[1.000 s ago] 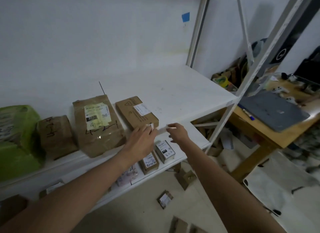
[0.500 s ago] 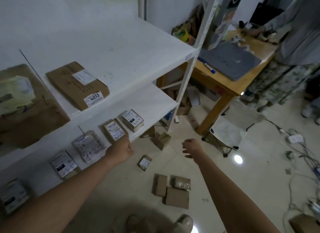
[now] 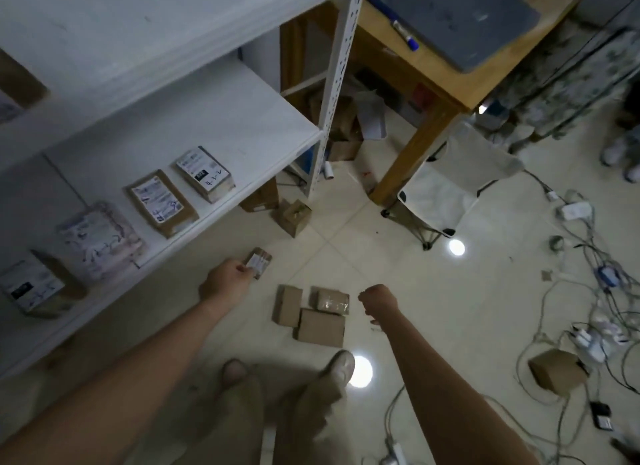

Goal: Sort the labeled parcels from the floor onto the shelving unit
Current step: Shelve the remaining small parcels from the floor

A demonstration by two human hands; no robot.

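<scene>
The small brown cardboard parcel with a white label [image 3: 260,261] lies on the pale tiled floor [image 3: 398,274], just out from the front edge of the white lower shelf [image 3: 242,118]. The left grip [image 3: 225,281] hangs right at it, fingers curled. Its fingertips overlap the parcel's near edge in the view, so I cannot tell whether they pinch the parcel or only hover above it. The right grip [image 3: 378,302] is loosely curled and holds nothing, above the floor just right of a cluster of three plain brown cardboard boxes [image 3: 320,327] lying between the two arms.

A second ago both grips were up at the front edge of the upper shelf. Since then they have dropped, the view has tipped to the floor, and the small parcel keeps its place beside the cluster. I judge the last placement finished and the next pick just starting. Four labelled parcels [image 3: 161,203] already line the lower shelf's front edge.
</scene>
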